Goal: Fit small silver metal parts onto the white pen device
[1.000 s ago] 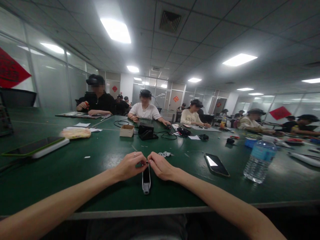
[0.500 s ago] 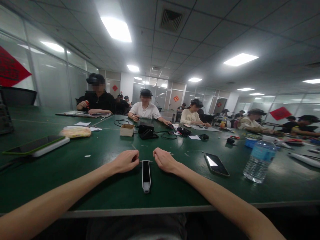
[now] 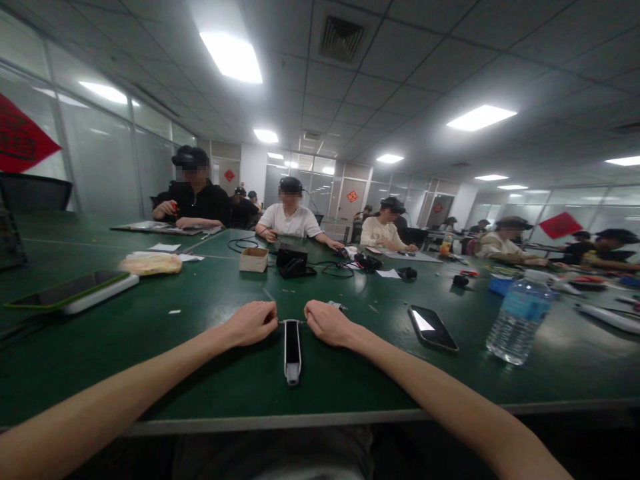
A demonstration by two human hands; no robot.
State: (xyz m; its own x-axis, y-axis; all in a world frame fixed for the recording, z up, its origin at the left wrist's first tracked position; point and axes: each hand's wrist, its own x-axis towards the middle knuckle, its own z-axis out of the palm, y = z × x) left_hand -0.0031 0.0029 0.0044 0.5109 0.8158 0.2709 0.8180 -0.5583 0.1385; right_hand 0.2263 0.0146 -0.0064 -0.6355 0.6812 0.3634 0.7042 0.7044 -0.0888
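A narrow white-framed device with a black inner face (image 3: pixel 293 347) lies lengthwise on the green table, its blunt grey end towards me. At its far end a thin crossbar (image 3: pixel 283 323) sticks out to both sides. My left hand (image 3: pixel 253 323) is closed at the bar's left end, fingertips curled out of sight. On the opposite side, my right hand (image 3: pixel 327 323) is closed in a pinch at the right end. Both wrists are near the tabletop. Just beyond the right hand is a small metallic piece (image 3: pixel 337 305), partly hidden.
To the right are a smartphone (image 3: pixel 433 327) and a water bottle (image 3: pixel 520 320). A small box (image 3: pixel 254 260) and a black device (image 3: pixel 294 261) with cables stand ahead. A green-edged tablet (image 3: pixel 70 288) and a wrapped packet (image 3: pixel 151 263) lie left. Co-workers sit across the table.
My right hand has shifted very slightly left, and more of the small metallic piece behind it shows. The left hand and the device are almost unmoved.
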